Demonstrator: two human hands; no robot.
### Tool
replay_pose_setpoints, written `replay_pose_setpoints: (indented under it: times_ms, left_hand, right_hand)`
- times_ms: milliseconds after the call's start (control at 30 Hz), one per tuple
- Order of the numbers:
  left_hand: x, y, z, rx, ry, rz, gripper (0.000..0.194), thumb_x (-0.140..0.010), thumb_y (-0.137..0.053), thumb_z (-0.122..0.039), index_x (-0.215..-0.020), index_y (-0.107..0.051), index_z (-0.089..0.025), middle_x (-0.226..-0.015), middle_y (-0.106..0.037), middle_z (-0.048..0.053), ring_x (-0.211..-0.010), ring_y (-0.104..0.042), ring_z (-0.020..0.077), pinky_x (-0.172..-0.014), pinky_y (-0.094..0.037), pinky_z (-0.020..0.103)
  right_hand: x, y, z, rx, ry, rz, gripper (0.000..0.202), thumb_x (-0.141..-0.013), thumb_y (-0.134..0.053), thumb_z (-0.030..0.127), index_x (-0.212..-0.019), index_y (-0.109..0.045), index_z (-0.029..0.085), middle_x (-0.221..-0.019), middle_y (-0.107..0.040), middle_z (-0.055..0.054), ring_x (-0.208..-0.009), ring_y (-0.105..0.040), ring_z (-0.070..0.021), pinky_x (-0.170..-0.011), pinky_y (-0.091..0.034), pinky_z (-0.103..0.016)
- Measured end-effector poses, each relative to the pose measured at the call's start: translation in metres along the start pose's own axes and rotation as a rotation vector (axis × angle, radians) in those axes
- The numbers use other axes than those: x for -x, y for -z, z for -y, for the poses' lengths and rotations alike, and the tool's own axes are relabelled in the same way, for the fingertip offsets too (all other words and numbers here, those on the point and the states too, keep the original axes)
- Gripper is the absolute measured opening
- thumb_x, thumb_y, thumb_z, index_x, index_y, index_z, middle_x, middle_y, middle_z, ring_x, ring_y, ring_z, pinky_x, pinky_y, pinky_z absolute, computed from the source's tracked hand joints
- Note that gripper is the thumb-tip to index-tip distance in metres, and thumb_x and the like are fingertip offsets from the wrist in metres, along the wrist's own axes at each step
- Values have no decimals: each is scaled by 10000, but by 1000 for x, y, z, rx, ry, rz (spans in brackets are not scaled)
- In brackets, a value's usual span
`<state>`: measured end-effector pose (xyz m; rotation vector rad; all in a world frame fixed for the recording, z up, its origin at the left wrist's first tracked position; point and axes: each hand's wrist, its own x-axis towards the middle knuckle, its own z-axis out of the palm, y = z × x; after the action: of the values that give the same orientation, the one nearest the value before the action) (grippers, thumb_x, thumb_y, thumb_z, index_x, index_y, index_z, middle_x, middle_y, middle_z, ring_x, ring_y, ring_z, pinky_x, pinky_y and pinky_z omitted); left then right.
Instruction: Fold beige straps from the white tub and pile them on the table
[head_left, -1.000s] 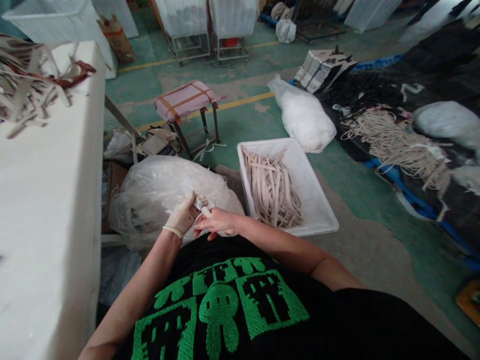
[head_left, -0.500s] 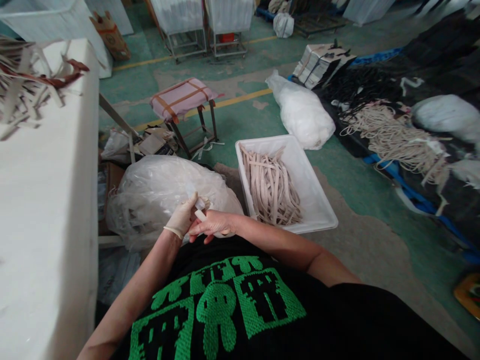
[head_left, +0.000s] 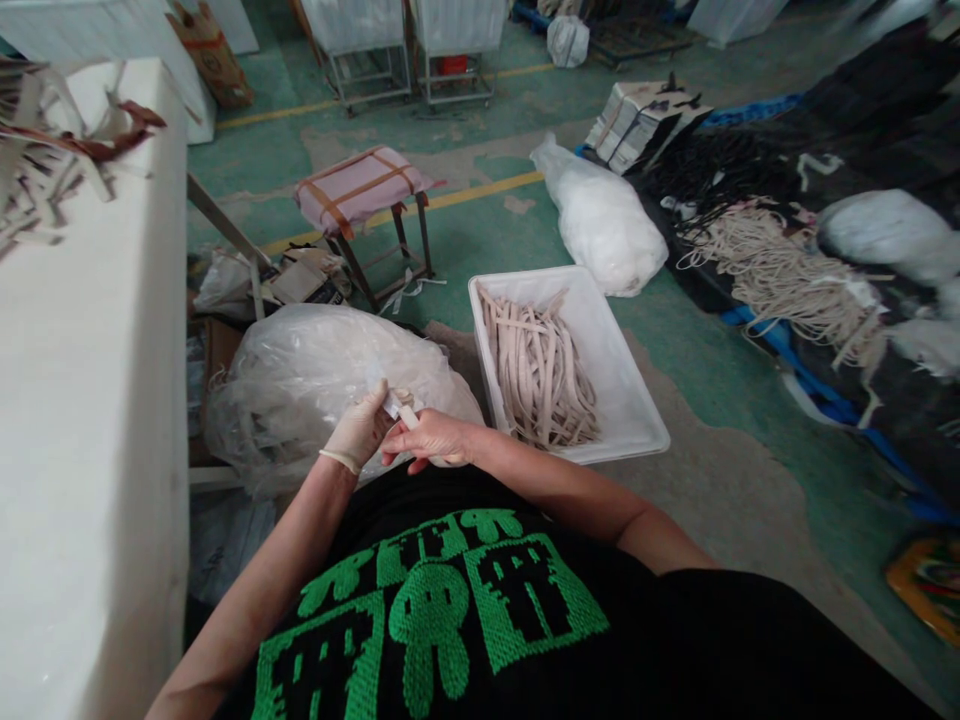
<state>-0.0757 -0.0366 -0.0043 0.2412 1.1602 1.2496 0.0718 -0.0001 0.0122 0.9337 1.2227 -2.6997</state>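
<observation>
Left hand (head_left: 358, 428), mine: cream glove, cuff at the wrist, thumb pointing up and away, fingers closed on a small white piece (head_left: 391, 404). Right hand (head_left: 433, 437), mine: knuckles up, forearm angled in from the right, fingers curled, gripping a pale strip (head_left: 407, 416). Strip: flat, narrow, off-white, short end showing between my hands, in front of my waist; whether it joins the white piece I cannot tell. My shirt (head_left: 675, 650): black, green embroidered blocks and figures, character-like, not readable to me. Clear plastic bag (head_left: 330, 340): bulging, just beyond my hands. White tub (head_left: 626, 390): to the right, holding beige straps (head_left: 544, 375), heaped lengthwise. White table (head_left: 90, 400): at left. Stool (head_left: 364, 188): pink cover, brown bands. Carton (head_left: 214, 60): brown, printed mark too small to read.
</observation>
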Motion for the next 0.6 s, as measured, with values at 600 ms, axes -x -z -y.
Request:
replay_pose_setpoints:
  times_ms: [600]
  left_hand:
    - [4, -2, 2, -12, -18, -156, 350, -766, -824, -446, -705, -704, -124, -640, -704, 38, -597, -672, 142, -630, -574, 247]
  right_hand:
    - [-3, -8, -7, 16, -79, 51, 81, -825, -746, 169, -803, -684, 122, -770, -705, -2, -604, -590, -67, -487, -489, -140]
